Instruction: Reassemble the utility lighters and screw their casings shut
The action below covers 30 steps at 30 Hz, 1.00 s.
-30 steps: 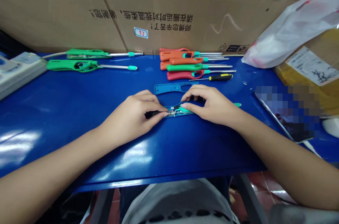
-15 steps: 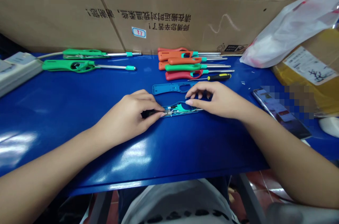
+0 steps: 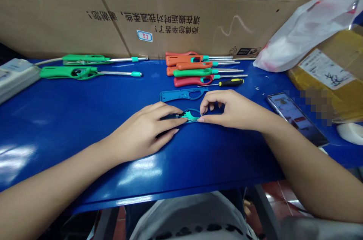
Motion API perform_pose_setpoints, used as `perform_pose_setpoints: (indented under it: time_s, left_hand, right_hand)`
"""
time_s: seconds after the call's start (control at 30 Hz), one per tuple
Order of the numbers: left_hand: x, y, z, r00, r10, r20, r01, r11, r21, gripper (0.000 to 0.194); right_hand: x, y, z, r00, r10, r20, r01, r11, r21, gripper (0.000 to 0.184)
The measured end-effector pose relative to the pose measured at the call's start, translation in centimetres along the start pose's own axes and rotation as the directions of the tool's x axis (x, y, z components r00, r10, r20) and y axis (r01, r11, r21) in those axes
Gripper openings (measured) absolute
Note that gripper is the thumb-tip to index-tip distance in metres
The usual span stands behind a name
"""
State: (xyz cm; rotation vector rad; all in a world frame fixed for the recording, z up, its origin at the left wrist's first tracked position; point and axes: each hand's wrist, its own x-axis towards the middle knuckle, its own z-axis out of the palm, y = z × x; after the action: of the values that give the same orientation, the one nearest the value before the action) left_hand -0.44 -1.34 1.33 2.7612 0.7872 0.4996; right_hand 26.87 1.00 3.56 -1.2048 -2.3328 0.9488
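An opened blue gas lighter [image 3: 193,112] lies on the blue tabletop between my hands, its inner side facing up. The teal trigger [image 3: 189,116] shows inside it. My left hand [image 3: 144,128] reaches over the handle end with fingers spread, fingertips resting by the trigger and thumb apart on the near side. My right hand [image 3: 231,109] pinches at the lighter's right part, thumb and forefinger nearly together; what exactly lies between the tips is too small to tell. Just beyond lies the loose blue casing half [image 3: 177,95]. My hands cover the lighter's two ends.
Several orange, red and green lighters [image 3: 193,72] lie at the back, with a black-and-yellow screwdriver [image 3: 231,82] before them. Two green lighters [image 3: 69,72] lie left, near a power strip [image 3: 18,77]. A phone [image 3: 296,119] sits right. A cardboard box [image 3: 70,13] stands behind.
My left hand has slid right along the lighter, its fingers changing from a pinch at the handle to a spread over the trigger. My right thumb and forefinger have closed onto the lighter.
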Motion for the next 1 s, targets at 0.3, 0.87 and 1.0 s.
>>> perform_pose_setpoints:
  time_s: [0.3,0.87,1.0]
  left_hand:
    - [-0.05,-0.43,0.4,0.999,0.052,-0.007,-0.051,0.994,0.099,0.035]
    - [0.05,-0.46,0.72,0.999,0.026,-0.019,-0.025,0.999,0.03,0.033]
    - [0.07,-0.46,0.79,1.0,0.019,-0.017,-0.018,0.999,0.028,0.031]
  right_hand:
    - [0.15,0.33,0.81,1.0,0.007,0.005,-0.007,1.0,0.012,0.004]
    - [-0.26,0.31,0.43,0.949,-0.296,0.108,0.314,0.867,-0.387,0.015]
    - [-0.36,0.19,0.53,0.934,-0.326,0.148,0.356,0.807,-0.471,0.021]
